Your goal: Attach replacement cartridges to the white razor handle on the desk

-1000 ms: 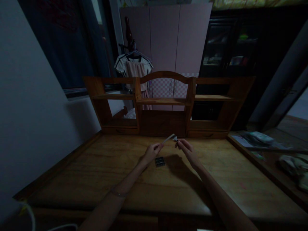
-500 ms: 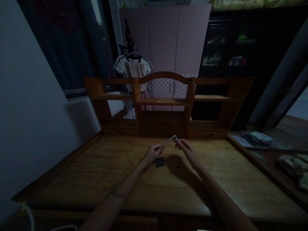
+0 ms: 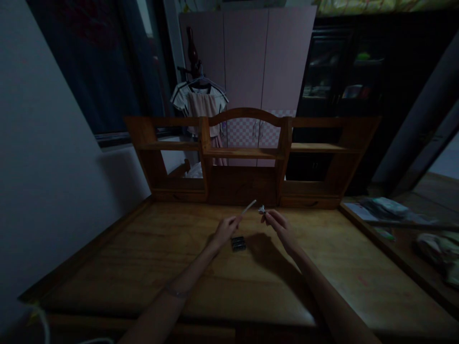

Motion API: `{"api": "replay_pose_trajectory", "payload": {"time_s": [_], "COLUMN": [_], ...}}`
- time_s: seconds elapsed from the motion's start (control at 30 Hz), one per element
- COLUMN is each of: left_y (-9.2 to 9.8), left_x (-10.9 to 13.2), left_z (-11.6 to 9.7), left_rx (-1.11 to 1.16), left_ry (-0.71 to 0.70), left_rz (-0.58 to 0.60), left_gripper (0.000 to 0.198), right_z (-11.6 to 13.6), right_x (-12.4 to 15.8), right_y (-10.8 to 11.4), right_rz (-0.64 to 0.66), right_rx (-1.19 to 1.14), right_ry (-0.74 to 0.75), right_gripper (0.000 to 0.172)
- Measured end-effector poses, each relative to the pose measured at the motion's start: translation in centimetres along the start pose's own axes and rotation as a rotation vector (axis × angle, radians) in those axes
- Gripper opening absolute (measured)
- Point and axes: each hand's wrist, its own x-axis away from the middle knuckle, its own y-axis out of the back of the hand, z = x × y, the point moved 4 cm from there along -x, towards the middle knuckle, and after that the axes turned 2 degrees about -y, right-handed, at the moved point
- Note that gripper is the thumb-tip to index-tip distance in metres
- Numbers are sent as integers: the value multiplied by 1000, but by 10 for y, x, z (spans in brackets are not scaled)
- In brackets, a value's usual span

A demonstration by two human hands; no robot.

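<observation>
My left hand [image 3: 225, 229] is closed around the lower end of a slim whitish stick [image 3: 249, 206], which points up and to the right over the desk. My right hand [image 3: 281, 227] pinches a small shiny silvery piece [image 3: 261, 209] with a dark lower part, too small to name. A narrow gap separates the stick's tip from this piece. On the desk just below my left hand lies a small dark block [image 3: 238, 243] with several ridges or rows; its kind is unclear in the dim light.
The wooden desk [image 3: 150, 267] carries a shelf unit [image 3: 244, 152] along its back edge. A wall [image 3: 53, 167] borders the left side. Papers and a bag-like bundle [image 3: 385, 206] lie beyond the right edge. A pale cable [image 3: 46, 329] shows at lower left.
The stick's tip and the silvery piece were together or nearly so; now they are apart. My left hand has shifted slightly left and down with the stick, while my right hand has barely moved.
</observation>
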Motion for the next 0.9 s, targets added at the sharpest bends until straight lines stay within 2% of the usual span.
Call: {"api": "replay_pose_trajectory", "payload": {"time_s": [0.13,0.37,0.43,0.57,0.7,0.77,0.9], "left_y": [11,24,23,20,20,26,50], "left_x": [-1,-1,-2,-4,-7,-5,7], "left_z": [12,16,18,21,25,23,16], "left_rx": [14,-37,-10,105,126,73,-136], "left_ry": [137,96,89,112,230,292,289], "left_rz": [-160,-270,-261,-251,-158,-80,37], "left_gripper": [60,56,53,49,47,44,35], "right_z": [0,-19,-28,-41,-54,-59,-62], "right_x": [1,-2,-3,-7,-10,-11,-9], "right_y": [1,6,6,8,9,10,11], "right_rz": [-34,-138,-153,-152,-156,-174,-171], "right_rx": [-16,-225,-309,-395,-473,-512,-590], "right_ry": [-48,-233,-285,-269,-319,-350,-381], "right_gripper": [26,32,32,30,32,33,32]}}
